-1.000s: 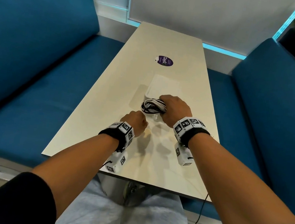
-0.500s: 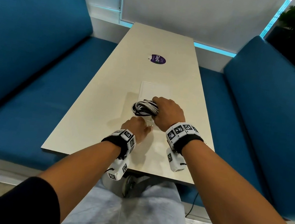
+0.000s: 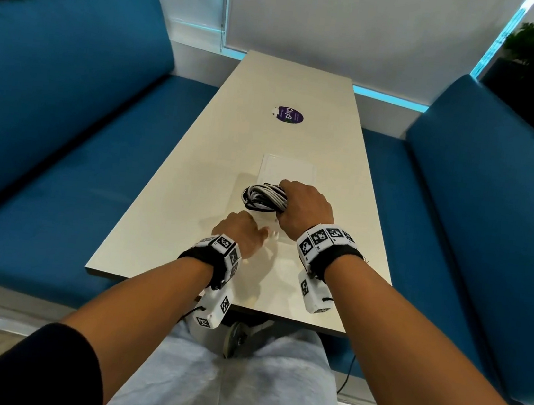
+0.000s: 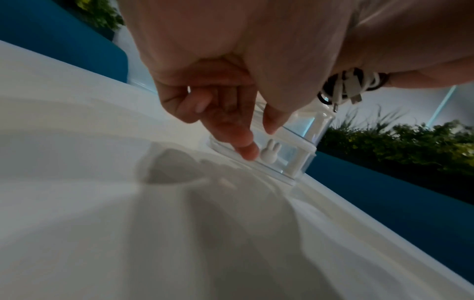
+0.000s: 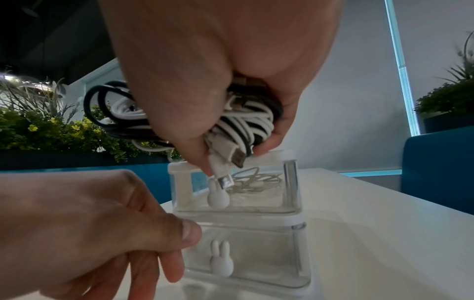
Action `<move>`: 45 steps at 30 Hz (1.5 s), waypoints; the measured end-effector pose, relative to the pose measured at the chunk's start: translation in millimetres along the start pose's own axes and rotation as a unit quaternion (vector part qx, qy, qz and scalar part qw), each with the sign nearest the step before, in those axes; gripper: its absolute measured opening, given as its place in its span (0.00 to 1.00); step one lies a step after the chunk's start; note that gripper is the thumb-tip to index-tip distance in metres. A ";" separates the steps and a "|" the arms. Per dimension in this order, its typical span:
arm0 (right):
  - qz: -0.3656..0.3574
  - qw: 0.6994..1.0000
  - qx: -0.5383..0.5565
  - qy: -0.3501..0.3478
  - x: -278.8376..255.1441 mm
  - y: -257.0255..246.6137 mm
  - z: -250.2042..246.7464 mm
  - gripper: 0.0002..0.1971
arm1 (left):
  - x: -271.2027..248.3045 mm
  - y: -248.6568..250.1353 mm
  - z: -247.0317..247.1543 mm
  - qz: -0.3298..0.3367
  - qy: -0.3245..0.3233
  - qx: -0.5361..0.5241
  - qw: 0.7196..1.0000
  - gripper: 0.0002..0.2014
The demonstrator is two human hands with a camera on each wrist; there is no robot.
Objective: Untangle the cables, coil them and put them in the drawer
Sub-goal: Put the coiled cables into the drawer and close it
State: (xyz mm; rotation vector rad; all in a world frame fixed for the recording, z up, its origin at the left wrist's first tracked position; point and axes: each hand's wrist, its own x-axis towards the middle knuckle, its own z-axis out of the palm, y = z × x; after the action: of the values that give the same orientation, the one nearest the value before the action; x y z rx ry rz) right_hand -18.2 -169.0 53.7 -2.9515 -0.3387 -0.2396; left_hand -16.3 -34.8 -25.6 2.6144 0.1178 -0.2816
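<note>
since a second ago the left hand [image 3: 240,232] has slid forward along the table [image 3: 195,173], from beside the right wrist to the front of the clear drawer unit [image 5: 238,203], while the right hand [image 3: 305,207] stays clamped on the cable bundle [image 3: 264,197] above that unit.

from the right wrist view, the right hand's fingers and thumb curl tightly round a coil of black and white cables, with two plugs [image 5: 225,160] hanging out below the fist and dangling in front of the upper drawer [image 5: 256,188]. that upper drawer already shows a pale coil of cable [image 5: 254,180] lying inside. both drawers are see-through, each with a small white rabbit-shaped knob; the upper knob [image 5: 218,195] is partly hidden behind a plug.

the left hand is loosely curled, holding nothing; in the left wrist view its fingertips [image 4: 247,151] reach down just beside the lower rabbit knob [image 4: 269,153], at the drawer's front. whether they touch the front i cannot tell.

a purple round sticker [image 3: 288,115] lies farther along the table, and blue benches [image 3: 67,117] flank it on both sides.
</note>
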 end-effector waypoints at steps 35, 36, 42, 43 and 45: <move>0.013 1.000 -0.005 -0.004 0.6 -0.6 2.0 0.13 | -7.1 -13.5 -35.1 0.031 -0.024 -0.015 0.999 0.12; 0.013 1.000 -0.007 -0.004 0.6 -0.5 1.8 0.13 | -7.9 -13.2 -36.3 0.037 -0.034 -0.004 0.999 0.13; -0.002 1.000 -0.021 -0.008 -1.1 -0.6 -2.4 0.12 | -11.2 -15.7 -52.9 0.055 -0.188 0.083 0.977 0.21; -0.010 1.000 -0.029 -0.002 -2.6 -0.4 -2.4 0.12 | -10.3 -16.7 -54.0 0.053 -0.184 0.063 0.979 0.20; -0.028 0.999 -0.039 0.016 -7.7 -1.0 -2.1 0.13 | -6.0 -18.8 -55.3 0.055 -0.146 0.001 0.988 0.17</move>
State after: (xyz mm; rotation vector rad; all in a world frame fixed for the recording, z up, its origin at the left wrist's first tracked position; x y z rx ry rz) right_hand -26.1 -170.1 54.5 -3.0131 -0.4185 -0.3151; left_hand -14.9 8.6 13.9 2.5388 -0.1283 -0.6193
